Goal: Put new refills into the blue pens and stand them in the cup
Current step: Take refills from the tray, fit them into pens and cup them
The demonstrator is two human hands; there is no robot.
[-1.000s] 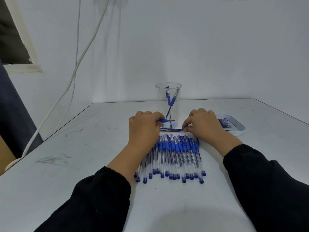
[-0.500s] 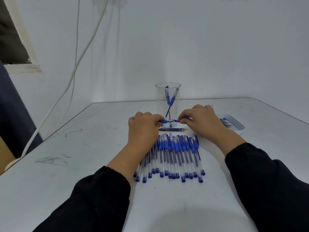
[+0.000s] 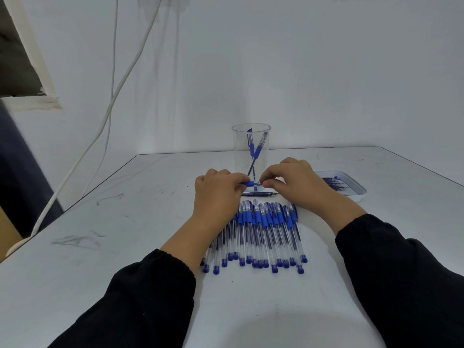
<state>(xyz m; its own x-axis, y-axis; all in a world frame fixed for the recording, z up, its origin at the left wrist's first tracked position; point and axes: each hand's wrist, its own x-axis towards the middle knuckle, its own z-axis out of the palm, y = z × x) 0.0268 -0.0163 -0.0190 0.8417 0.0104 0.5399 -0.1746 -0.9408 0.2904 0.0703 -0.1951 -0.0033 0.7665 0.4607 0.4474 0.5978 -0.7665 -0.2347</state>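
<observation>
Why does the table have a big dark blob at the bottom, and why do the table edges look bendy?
Head view: the blob on the table near the bottom edge is a soft shadow, probably cast by the person; the edges look bendy because the wide-angle lens stretches things near the frame's sides; the cup and the row of pens look fairly sharp, with no strong glare.

Plain white wall (image 3: 301, 71) behind a pale grey surface (image 3: 125, 222) that's pretty scuffed up. Two white cables (image 3: 110, 106) hang down the wall on the left, next to a dark opening with a chipped white frame (image 3: 32, 101).
</observation>
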